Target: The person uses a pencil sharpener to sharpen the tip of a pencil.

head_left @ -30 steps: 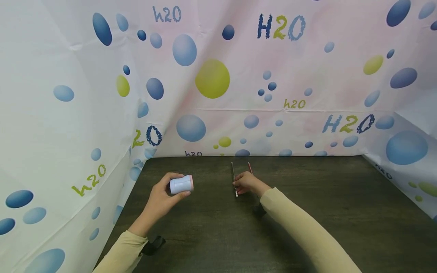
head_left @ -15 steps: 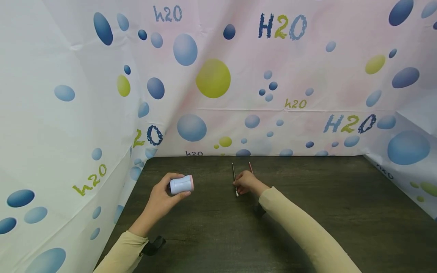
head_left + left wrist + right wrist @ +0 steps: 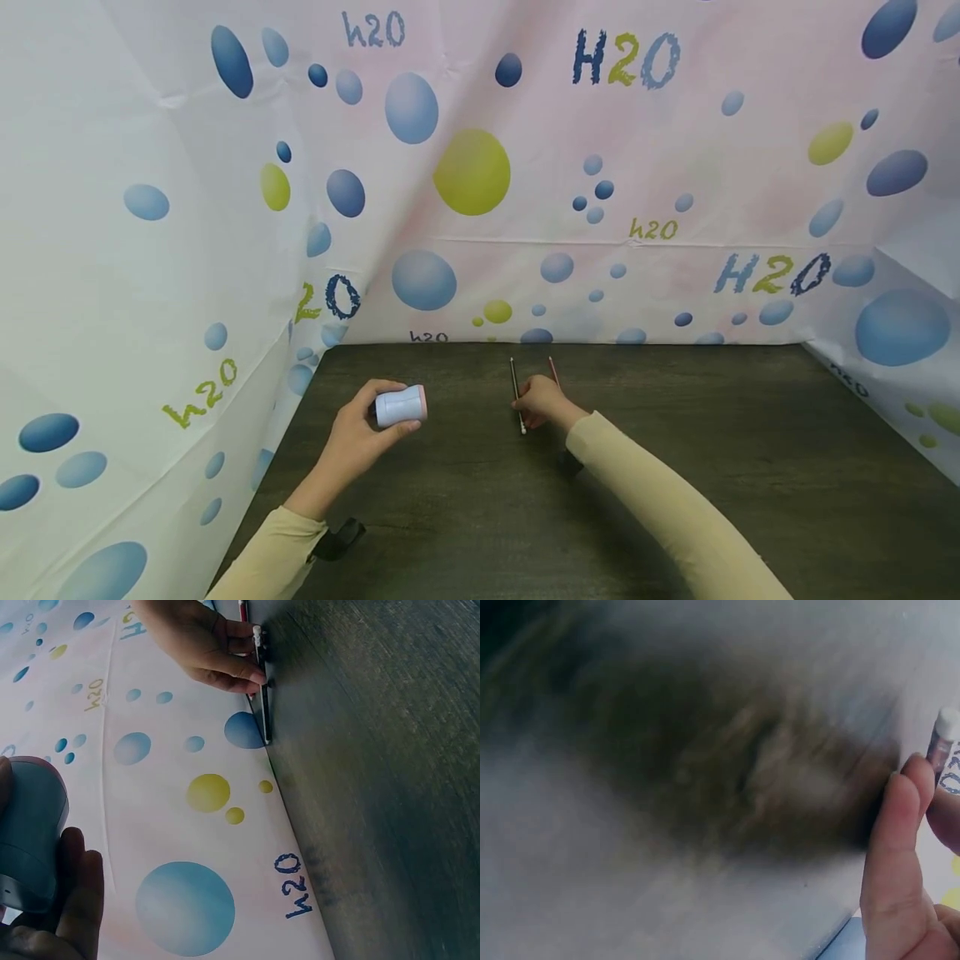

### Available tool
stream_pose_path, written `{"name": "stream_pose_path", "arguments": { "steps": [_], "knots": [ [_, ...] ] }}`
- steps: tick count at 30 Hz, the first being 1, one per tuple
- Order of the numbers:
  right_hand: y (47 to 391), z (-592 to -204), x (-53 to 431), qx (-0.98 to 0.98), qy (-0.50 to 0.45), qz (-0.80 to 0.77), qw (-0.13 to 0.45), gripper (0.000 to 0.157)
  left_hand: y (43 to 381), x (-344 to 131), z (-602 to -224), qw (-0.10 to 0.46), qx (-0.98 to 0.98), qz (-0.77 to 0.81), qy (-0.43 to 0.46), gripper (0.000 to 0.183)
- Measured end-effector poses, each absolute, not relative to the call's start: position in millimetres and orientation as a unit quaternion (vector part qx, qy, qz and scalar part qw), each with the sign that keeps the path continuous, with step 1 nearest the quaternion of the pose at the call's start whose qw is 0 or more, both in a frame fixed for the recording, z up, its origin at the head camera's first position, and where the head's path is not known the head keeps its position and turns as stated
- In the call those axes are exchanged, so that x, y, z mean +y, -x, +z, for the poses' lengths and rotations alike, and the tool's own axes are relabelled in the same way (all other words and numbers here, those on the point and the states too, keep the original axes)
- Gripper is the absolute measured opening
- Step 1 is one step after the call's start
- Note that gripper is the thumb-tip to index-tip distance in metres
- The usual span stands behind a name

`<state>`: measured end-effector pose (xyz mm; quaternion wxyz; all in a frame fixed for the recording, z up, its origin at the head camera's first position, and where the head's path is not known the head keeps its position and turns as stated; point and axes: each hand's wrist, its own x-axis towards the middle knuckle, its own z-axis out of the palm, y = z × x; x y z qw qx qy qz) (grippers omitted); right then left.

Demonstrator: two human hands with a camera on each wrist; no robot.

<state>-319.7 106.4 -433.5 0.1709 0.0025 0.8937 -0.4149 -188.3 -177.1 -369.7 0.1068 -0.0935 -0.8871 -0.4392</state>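
My left hand (image 3: 356, 429) grips a light-blue, barrel-shaped device (image 3: 400, 406) with a pink end, holding it sideways over the table's left part. Its rounded body also shows in the left wrist view, partly behind the fingers (image 3: 82, 889). Near the table's middle, my right hand (image 3: 547, 402) pinches a dark pencil (image 3: 514, 379) with a white eraser end between thumb and fingers. The eraser (image 3: 948, 721) sticks out past the fingertips in the right wrist view. A red pencil (image 3: 553, 371) lies just beyond the right hand, which hides its near part.
The dark wooden table (image 3: 450, 517) spreads out under both hands. A white sheet (image 3: 660, 150) printed with bubbles and H2O lettering stands behind the table and along its sides. Each wrist wears a black camera mount (image 3: 339, 539).
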Motion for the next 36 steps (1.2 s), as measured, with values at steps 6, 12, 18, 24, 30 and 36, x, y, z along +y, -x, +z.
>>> {"name": "stream_pose_path", "arguments": {
  "steps": [6,12,18,24,30,36],
  "knots": [
    [323,-437,106,0.903,-0.002,-0.397,0.166,0.03,187,-176,-370,0.08,-0.887,-0.446,0.088,0.051],
    [323,-437,104,0.902,-0.006,-0.397,0.171,0.029,189,-177,-372,0.073,-0.883,-0.454,0.092,0.054],
    [320,-433,105,0.896,-0.006,-0.407,0.179,0.031,190,-177,-372,0.059,-0.882,-0.457,0.1,0.053],
    [317,-432,109,0.896,0.011,-0.406,0.178,0.032,190,-176,-370,0.053,-0.879,-0.462,0.106,0.051],
    [306,-427,114,0.912,0.049,-0.376,0.16,0.028,194,-177,-371,0.065,-0.881,-0.459,0.097,0.051],
    [283,-421,116,0.941,0.141,-0.283,0.121,0.032,196,-180,-372,0.07,-0.888,-0.443,0.1,0.058]
  ]
}}
